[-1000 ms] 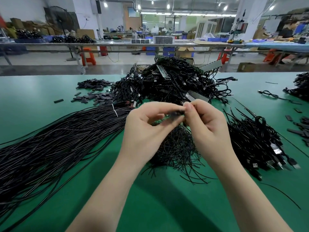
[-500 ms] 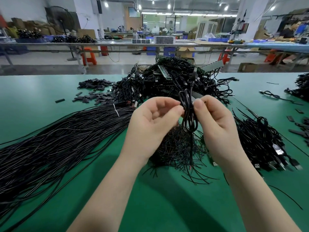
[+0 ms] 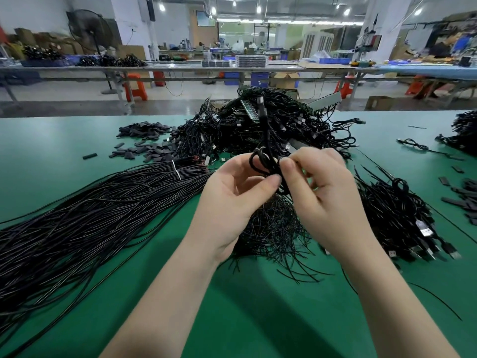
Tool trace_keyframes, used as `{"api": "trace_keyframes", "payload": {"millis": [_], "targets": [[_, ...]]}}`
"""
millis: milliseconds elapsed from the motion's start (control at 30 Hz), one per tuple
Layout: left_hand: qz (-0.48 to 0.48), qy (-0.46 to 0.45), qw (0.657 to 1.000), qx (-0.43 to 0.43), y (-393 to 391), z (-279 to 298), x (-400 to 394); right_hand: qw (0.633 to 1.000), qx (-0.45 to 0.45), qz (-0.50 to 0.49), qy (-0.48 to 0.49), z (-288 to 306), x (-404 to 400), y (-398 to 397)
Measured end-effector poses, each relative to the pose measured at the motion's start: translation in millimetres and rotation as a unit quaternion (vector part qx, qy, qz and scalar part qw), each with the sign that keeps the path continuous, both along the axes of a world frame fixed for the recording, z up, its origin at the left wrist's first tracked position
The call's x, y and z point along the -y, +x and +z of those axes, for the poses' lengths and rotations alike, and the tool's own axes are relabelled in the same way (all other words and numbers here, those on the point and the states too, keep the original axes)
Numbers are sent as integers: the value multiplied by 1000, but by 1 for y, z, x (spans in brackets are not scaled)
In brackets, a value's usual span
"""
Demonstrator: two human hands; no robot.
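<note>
A small coiled black cable (image 3: 262,161) is held up over the green table (image 3: 64,140), one end sticking straight up toward the far pile. My left hand (image 3: 232,195) pinches the coil's lower part between thumb and fingers. My right hand (image 3: 320,192) pinches the same coil from the right, thumb tip close to the left thumb. Below the hands lies a loose heap of thin black wire ties (image 3: 273,228).
A thick bundle of long black cables (image 3: 90,218) fans out to the left. A tangled pile of cables and boards (image 3: 263,127) sits behind the hands. Finished coils with USB plugs (image 3: 402,223) lie at right. Small black sleeves (image 3: 144,140) are scattered at back left.
The coil has risen from between my fingertips, its loop now showing above the thumbs and one end standing up. Both hands stayed close together, shifted slightly up.
</note>
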State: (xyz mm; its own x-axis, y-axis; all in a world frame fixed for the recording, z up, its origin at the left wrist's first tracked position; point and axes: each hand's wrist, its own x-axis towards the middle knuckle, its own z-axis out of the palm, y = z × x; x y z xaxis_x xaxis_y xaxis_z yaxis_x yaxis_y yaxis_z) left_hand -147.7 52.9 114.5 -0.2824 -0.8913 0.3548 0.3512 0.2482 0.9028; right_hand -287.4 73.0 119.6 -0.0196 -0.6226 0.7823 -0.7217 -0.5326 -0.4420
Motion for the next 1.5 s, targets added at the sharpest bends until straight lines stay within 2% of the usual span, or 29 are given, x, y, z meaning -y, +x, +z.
{"api": "trace_keyframes", "payload": {"millis": [67, 133, 200, 267, 300, 333, 367, 400, 433, 500, 567, 633, 733, 833, 1100, 1133, 1200, 1300, 1333, 1367, 1400, 1433, 1500], "targets": [[60, -75, 995, 28, -1, -3, 3, 1000, 14, -17, -8, 1, 0, 1], [115, -164, 978, 61, -1, -3, 3, 999, 43, 19, 11, 3, -1, 2], [197, -304, 924, 121, 0, -4, 5, 985, 132, 93, 58, 3, -3, 6], [273, -437, 840, 172, 3, -8, 6, 944, 254, 161, 136, 4, -6, 9], [290, -478, 809, 184, 5, -11, 7, 915, 307, 187, 184, 3, -6, 9], [293, -502, 792, 188, 5, -12, 7, 887, 346, 208, 224, 2, -6, 8], [287, -509, 790, 188, 6, -13, 6, 870, 368, 219, 244, 1, -6, 7], [281, -497, 799, 188, 5, -12, 6, 870, 372, 217, 238, 2, -5, 6], [275, -467, 820, 184, 4, -10, 5, 887, 357, 201, 212, 2, -4, 6], [238, -349, 896, 138, 1, -5, 2, 930, 299, 161, 142, 2, -2, 5], [145, -176, 972, 58, 2, 1, 1, 956, 245, 132, 95, 1, -1, 3], [79, -78, 992, 59, 7, 3, 3, 972, 198, 113, 59, -1, 0, 1], [34, -58, 994, 80, 10, 3, 5, 986, 133, 94, 35, -5, 3, 2], [42, -70, 995, 60, 11, 1, 5, 993, 99, 55, 23, -11, 6, 5], [170, -206, 957, 116, 3, -5, 6, 985, 146, 10, 86, -9, 6, 9], [195, -244, 941, 131, 3, -5, 6, 984, 149, 18, 98, -8, 6, 8], [244, -355, 885, 174, 6, -4, 8, 971, 186, 60, 136, -6, 6, 5], [292, -506, 779, 227, 10, -7, 11, 913, 301, 147, 233, -3, 3, -1], [296, -529, 759, 236, 11, -8, 12, 889, 325, 182, 266, -2, 2, -3], [292, -530, 760, 237, 12, -10, 12, 870, 336, 216, 290, -1, 0, -4], [278, -506, 784, 229, 11, -11, 12, 861, 338, 239, 295, 0, -1, -4], [252, -453, 829, 208, 10, -11, 10, 864, 337, 248, 281, 0, -1, -4], [191, -305, 923, 134, 7, -7, 8, 893, 323, 228, 217, -1, 1, -1]]}}
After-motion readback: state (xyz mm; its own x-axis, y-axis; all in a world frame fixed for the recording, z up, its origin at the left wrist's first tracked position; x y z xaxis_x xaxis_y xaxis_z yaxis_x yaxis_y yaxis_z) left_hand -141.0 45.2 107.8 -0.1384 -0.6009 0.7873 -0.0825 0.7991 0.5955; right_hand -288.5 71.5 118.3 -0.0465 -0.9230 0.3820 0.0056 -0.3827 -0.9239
